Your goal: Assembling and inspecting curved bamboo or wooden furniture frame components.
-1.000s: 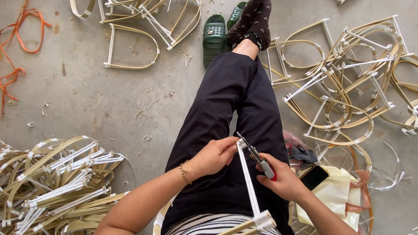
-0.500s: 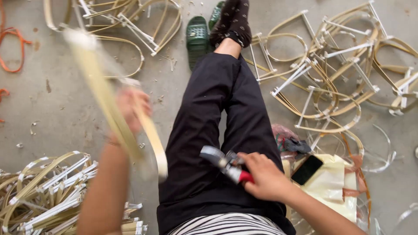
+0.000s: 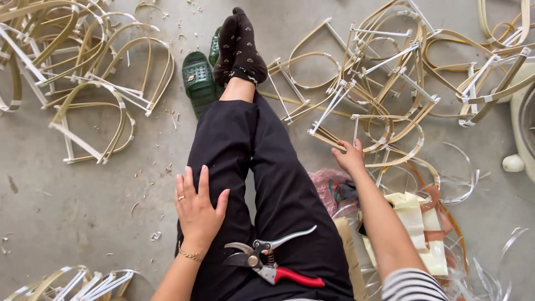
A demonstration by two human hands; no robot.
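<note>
- Frames (image 3: 384, 139) of bent cane lie heaped on the floor to the right of the legs; the right hand (image 3: 350, 158) now rests on the nearest one, fingers slightly spread over it, where half a second ago it gripped the shears.
- Shears (image 3: 273, 262) now lie loose on the lap, blades partly apart, red handle toward the body.
- Left hand (image 3: 198, 206) lies flat on the thigh, fingers spread, holding nothing; the frame it swung leftward is gone from it.
- Judging by this, one frame is done with and another is being picked.
</note>
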